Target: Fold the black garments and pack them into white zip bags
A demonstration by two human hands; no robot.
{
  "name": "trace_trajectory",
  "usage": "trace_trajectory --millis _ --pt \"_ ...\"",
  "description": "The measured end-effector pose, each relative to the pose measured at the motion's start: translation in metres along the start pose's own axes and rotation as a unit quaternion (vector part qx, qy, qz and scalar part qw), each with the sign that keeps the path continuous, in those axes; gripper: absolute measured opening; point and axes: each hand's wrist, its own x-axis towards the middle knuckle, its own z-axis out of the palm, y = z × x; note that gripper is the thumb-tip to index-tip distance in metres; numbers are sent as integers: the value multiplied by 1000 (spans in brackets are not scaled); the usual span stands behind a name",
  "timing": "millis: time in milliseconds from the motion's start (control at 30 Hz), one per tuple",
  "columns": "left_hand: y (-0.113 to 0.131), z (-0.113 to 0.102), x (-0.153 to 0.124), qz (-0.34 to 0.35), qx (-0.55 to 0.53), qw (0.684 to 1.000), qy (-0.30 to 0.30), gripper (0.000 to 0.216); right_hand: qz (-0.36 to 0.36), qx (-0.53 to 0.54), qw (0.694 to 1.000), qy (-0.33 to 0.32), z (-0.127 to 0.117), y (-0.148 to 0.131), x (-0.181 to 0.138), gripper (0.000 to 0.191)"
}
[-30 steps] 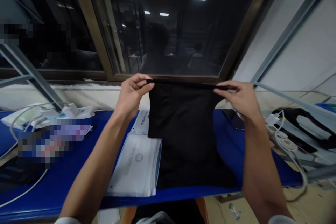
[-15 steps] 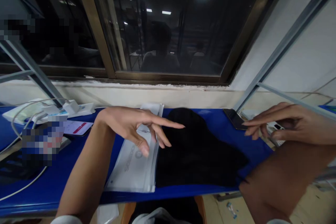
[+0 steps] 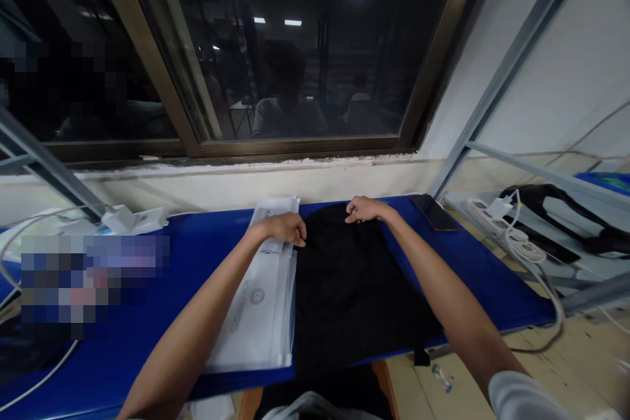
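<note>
A black cloth garment (image 3: 352, 295) lies spread on the blue table (image 3: 191, 275), its near end reaching down over the front edge. What kind of garment it is does not show clearly. My left hand (image 3: 287, 230) has its fingers closed on the far left corner of the cloth. At the far right corner, my right hand (image 3: 363, 209) pinches the same cloth. Under my left forearm and along the garment's left side lie clear-white zip bags (image 3: 268, 312) with grey printing.
A phone (image 3: 435, 212) lies at the table's back right. Beyond it, a power strip (image 3: 502, 230) with cables and a black strap-like item (image 3: 566, 216) rest on a side shelf. A charger (image 3: 119, 218) sits at back left. Metal posts (image 3: 506, 72) flank the window.
Both hands, raised with fingers spread before, have come down onto the garment's far corners and closed on it. The cloth lies straighter and hangs further over the front edge.
</note>
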Motion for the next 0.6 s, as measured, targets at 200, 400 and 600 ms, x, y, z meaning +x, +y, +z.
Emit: trace_trajectory --millis 200,400,600 --pt "-1 1 3 51 -59 997 -24 34 6 87 995 41 -32 14 -11 27" --pt "-5 9 7 9 5 1000 -17 15 91 64 989 97 -24 30 4 36" --pt "17 -3 -7 -20 39 999 27 20 121 -32 981 151 -34 11 -24 32"
